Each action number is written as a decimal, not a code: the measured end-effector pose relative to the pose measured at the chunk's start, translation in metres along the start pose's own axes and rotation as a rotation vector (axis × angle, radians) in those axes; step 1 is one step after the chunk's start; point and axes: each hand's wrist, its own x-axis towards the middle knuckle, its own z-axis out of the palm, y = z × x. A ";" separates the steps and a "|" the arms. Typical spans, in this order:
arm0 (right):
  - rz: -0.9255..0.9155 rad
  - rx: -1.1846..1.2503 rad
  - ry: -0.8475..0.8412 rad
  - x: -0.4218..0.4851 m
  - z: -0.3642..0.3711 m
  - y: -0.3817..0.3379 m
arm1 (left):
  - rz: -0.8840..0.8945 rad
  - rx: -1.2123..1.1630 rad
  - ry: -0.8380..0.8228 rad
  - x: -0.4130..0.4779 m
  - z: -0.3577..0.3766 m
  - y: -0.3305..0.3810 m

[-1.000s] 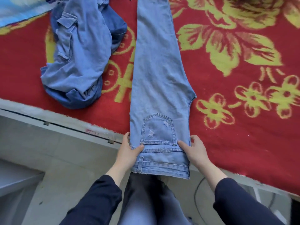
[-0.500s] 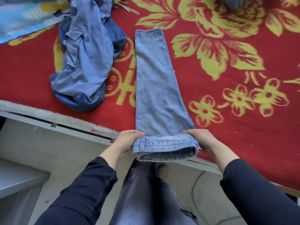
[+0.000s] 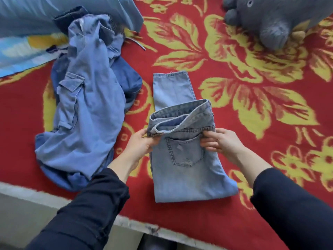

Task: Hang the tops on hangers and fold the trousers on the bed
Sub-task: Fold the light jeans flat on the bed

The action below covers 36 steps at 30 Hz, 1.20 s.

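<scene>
While both hands hold the jeans by their top end, the fold is only half laid: the left hand curls its fingers round the left corner of the waistband, and the right hand pinches the opposite edge, fingers on top beside the pocket, thumb hidden under the cloth. Between the hands the waistband gapes open and stands off the layer below, so I judge it lifted, not yet set down. Beyond the fingertips the leg runs flat to the hem, and toward the wrists the folded bulk lies on the blanket. The risk, as I read it, is a crooked fold: if one hand leads, the waistband lands askew of the hem, and the loose gape may trap a crease or let the upper layer slide off the lower. Pulling too far could also drag the whole stack along the blanket. Just outside the left hand lies a crumpled denim heap, near enough that a wide sweep might snag it. Well beyond the right hand sits a grey plush toy; far past the left, a blue cloth.
</scene>
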 end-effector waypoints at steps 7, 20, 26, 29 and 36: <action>-0.062 -0.094 0.111 0.075 0.029 -0.053 | 0.154 0.020 0.074 0.099 -0.012 0.046; -0.327 -0.581 0.147 0.139 0.042 -0.050 | 0.375 0.591 -0.019 0.168 0.001 0.036; -0.682 -1.407 0.045 0.099 0.036 0.023 | 0.555 1.250 -0.016 0.108 0.025 -0.059; -0.706 -1.455 0.042 0.074 0.019 0.048 | 0.553 1.351 -0.043 0.083 0.039 -0.083; -0.705 -1.666 -0.164 0.036 -0.033 0.098 | 0.539 1.435 -0.262 0.053 0.046 -0.112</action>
